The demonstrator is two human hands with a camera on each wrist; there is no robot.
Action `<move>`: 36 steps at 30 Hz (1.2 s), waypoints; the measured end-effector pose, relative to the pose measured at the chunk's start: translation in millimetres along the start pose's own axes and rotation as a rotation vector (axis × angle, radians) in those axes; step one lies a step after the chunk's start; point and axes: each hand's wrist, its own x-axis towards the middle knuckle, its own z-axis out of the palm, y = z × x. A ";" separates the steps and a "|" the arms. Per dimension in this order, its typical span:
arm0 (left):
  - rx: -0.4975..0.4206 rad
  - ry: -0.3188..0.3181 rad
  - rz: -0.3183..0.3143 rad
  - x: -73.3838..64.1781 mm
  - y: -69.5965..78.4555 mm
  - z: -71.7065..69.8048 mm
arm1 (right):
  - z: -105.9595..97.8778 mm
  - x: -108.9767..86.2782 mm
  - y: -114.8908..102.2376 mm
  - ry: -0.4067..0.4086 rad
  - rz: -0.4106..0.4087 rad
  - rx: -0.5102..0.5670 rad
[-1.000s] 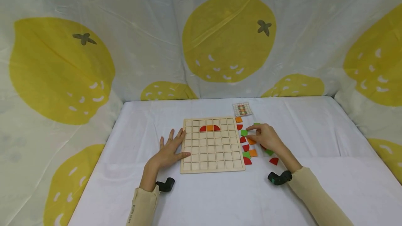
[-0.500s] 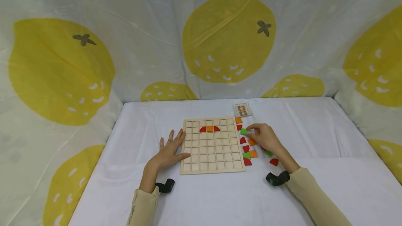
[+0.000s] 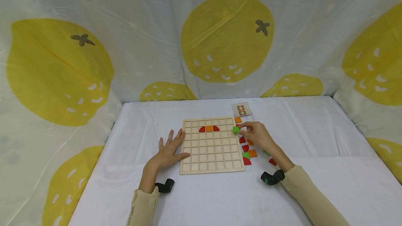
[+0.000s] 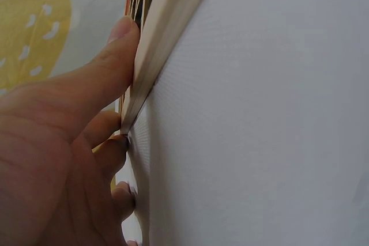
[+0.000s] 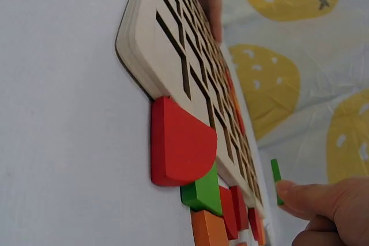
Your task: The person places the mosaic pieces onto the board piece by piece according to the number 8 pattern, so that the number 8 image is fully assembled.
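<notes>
A wooden grid board [image 3: 211,154] lies flat on the white cloth. In its second row from the far side sit an orange square tile [image 3: 209,128] and a red quarter-round tile [image 3: 202,129] to its left, with another red one [image 3: 216,128] to its right. My left hand [image 3: 168,153] rests with spread fingers on the board's left edge, thumb on top in the left wrist view. Between thumb and fingertips my right hand [image 3: 258,135] pinches a green square tile [image 5: 276,178], raised over the board's right edge.
Loose tiles lie along the board's right side, among them a red one [image 5: 181,142], a green one [image 5: 203,191] and an orange one [image 5: 209,229]. Behind them lies a small pattern card [image 3: 241,109]. A lemon-print cloth [image 3: 229,37] hangs at the back.
My right hand has lifted the green tile from beside the board and carried it left to the board's right edge. The left hand stays where it was.
</notes>
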 end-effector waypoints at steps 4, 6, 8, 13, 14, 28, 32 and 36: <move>0.002 0.005 0.002 -0.2 -0.8 0.5 | 7.3 1.7 -5.6 -0.014 -0.017 0.012; 0.000 0.007 0.003 -0.5 -0.7 0.7 | 11.5 2.3 -8.3 -0.021 -0.039 0.008; -0.001 0.007 0.003 -0.4 -0.7 0.5 | 15.9 3.4 -11.6 -0.029 -0.061 0.008; 0.002 0.007 0.001 0.2 -1.2 1.3 | 27.2 6.7 -19.7 -0.068 -0.129 0.010; 0.002 0.007 -0.001 -0.1 -1.2 1.3 | 29.6 7.6 -21.4 -0.074 -0.141 0.002; -0.028 0.040 0.028 -2.3 0.4 -0.6 | 45.7 11.9 -29.5 -0.060 -0.160 -0.062; -0.028 0.034 0.020 -2.0 0.2 -0.9 | 46.6 12.7 -29.8 -0.065 -0.147 -0.047; -0.006 0.012 0.000 -2.1 0.9 -2.1 | 47.2 13.5 -29.3 -0.060 -0.140 -0.021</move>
